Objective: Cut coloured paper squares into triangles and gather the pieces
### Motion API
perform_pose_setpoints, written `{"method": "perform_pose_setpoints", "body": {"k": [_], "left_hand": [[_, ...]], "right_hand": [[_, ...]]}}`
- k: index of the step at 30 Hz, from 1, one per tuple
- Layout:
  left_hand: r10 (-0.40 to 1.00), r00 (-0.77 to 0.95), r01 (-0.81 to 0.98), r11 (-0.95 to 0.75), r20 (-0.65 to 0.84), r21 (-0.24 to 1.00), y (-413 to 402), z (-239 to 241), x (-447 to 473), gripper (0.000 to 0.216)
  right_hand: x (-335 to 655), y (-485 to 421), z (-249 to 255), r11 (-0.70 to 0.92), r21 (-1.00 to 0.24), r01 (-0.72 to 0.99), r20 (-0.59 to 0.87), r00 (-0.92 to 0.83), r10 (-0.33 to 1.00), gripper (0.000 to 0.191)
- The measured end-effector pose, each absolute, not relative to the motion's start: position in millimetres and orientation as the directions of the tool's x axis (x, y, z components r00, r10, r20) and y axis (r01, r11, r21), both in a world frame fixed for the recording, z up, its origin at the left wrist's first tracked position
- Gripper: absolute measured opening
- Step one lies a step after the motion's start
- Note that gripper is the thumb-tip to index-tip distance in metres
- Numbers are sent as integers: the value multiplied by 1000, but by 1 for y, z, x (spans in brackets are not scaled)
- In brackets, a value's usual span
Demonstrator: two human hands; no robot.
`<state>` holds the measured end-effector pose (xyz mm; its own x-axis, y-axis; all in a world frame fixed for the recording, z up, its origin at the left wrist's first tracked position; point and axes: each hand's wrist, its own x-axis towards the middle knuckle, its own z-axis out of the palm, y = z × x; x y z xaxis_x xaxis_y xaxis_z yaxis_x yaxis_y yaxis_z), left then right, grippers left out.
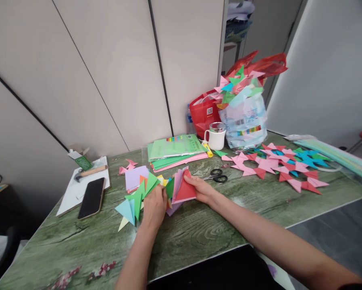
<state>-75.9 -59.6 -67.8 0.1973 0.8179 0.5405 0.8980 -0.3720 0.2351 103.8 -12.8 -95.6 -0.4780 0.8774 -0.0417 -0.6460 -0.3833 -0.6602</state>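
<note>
A loose stack of coloured paper squares (pixel 181 189), red on top with pink, lilac and green under it, lies on the green table (pixel 199 229). My right hand (pixel 202 189) grips its right side, fingers closed on the sheets. My left hand (pixel 154 207) presses on the stack's left edge, fingers curled over the paper. Just left of that hand lies a heap of folded green, blue and yellow paper triangles (pixel 137 199), with a lilac sheet (pixel 135 177) behind them.
Black scissors (pixel 217 176) lie right of my right hand. Behind are packs of coloured paper (pixel 175 151), a white mug (pixel 215 137), a glue stick (pixel 209 150) and bags with folded shapes (pixel 244 108). Pink, red and blue folded shapes (pixel 280 165) cover the right. A phone (pixel 92 197) and hammer (pixel 88 173) lie left.
</note>
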Motion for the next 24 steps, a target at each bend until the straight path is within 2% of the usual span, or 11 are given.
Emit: {"method": "perform_pose_setpoints", "body": {"k": [5, 11, 17, 24], "left_hand": [[809, 234, 839, -449, 540, 308, -64, -68, -69, 16], [839, 234, 763, -472, 492, 442, -69, -68, -63, 29], [888, 299, 730, -448, 350, 516, -70, -47, -81, 31], [939, 327, 806, -338, 111, 486, -66, -43, -114, 61]], "right_hand": [[102, -15, -96, -402, -677, -617, -54, -503, 862, 28], [102, -13, -97, -395, -679, -619, -76, -476, 876, 22], [104, -10, -98, -381, -668, -639, -104, -427, 899, 18], [105, -10, -96, -375, -652, -660, -104, -411, 906, 21]]}}
